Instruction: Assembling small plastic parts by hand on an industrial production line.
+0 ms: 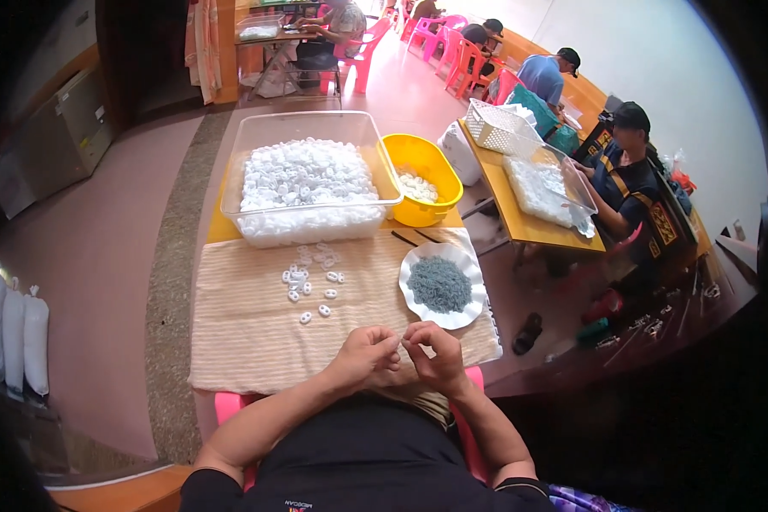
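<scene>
Above the near edge of a beige striped cloth [239,324], my left hand [367,354] and my right hand [435,354] meet with their fingertips pinched close together. Whatever is between the fingers is too small to make out. Just ahead of the left hand lie several small white oval plastic pieces [295,282], some showing two dark holes. Beyond the right hand stands a white wavy-rimmed plate [478,297] heaped with tiny grey-green pieces [439,284].
A clear plastic bin [307,229] full of white pieces stands at the table's far side, beside a yellow basin [442,212] with more. Two thin dark sticks [416,237] lie near the plate. To the right, a person [627,166] sits at another table [520,218]. White sacks [34,341] stand left.
</scene>
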{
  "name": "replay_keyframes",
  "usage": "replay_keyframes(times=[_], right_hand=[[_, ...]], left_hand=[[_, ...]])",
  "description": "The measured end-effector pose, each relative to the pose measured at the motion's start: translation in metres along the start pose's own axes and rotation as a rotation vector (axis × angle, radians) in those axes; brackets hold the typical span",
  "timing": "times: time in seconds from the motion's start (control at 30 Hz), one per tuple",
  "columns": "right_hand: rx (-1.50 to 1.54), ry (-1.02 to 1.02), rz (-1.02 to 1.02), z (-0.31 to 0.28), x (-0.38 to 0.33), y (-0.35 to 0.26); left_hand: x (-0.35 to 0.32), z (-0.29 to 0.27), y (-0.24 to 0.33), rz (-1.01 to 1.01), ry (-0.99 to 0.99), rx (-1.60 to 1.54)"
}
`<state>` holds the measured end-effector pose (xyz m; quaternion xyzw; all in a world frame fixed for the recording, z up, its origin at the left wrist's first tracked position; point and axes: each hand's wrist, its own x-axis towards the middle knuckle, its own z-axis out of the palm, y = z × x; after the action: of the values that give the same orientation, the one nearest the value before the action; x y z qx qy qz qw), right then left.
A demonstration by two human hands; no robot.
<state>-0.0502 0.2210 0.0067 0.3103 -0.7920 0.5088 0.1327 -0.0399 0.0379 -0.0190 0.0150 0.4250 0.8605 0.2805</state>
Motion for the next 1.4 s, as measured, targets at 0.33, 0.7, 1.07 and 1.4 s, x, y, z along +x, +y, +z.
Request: replay_keyframes(times=[0.33,0.7,1.07,1.4], right_hand=[[0.001,-0.009,0.015,-0.001,-0.001,-0.006],[-0.225,-0.093,-0.022,0.002,0.002,-0.007],[-0.245,-0.160,0.079,-0.005,0.002,-0.007],[0.002,-0.099,0.298,-0.018,-0.005,-0.002]], left_hand=[[0.004,-0.004,-0.011,0.049,0.018,0.010],[0.004,0.000,-0.011,0.161,0.082,0.275],[0.000,0.004,-0.005,0.245,0.128,0.475],[0.000,0.002,-0.011,0.189,0.132,0.368]])
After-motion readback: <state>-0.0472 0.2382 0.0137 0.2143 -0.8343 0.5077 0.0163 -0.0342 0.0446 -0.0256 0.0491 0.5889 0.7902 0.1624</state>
